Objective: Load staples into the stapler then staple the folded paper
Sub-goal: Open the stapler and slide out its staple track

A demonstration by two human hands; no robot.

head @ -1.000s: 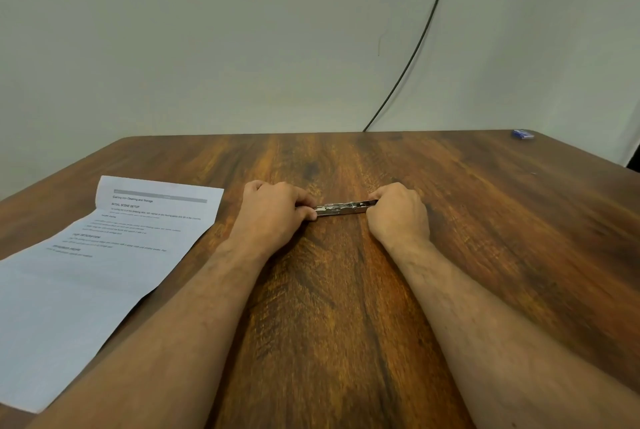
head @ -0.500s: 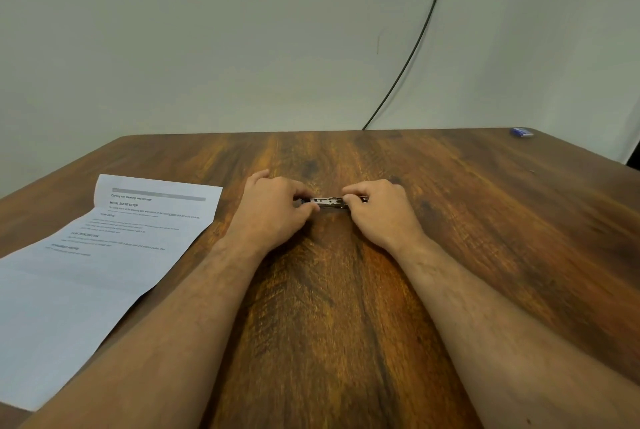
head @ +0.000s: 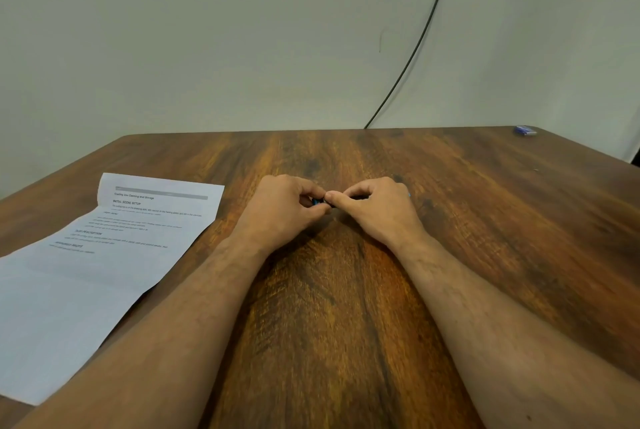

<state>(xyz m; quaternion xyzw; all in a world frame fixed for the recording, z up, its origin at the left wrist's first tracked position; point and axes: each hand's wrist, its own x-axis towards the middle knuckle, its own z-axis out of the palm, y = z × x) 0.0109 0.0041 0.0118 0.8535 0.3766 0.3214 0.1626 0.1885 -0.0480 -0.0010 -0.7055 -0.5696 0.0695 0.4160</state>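
Where both thumbs meet, stapler point(head: 318, 201) between left hand point(head: 287, 210) and right hand point(head: 377, 208).

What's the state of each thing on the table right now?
stapler: almost hidden between both hands, open or closed unclear
left hand: fingers curled round the stapler
right hand: thumb and fingers curled on the stapler
paper: flat, printed side up, creased, untouched
small blue box: far right corner, untouched

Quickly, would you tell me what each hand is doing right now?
Left hand: curled, pinching the stapler.
Right hand: curled, gripping the stapler's other end.
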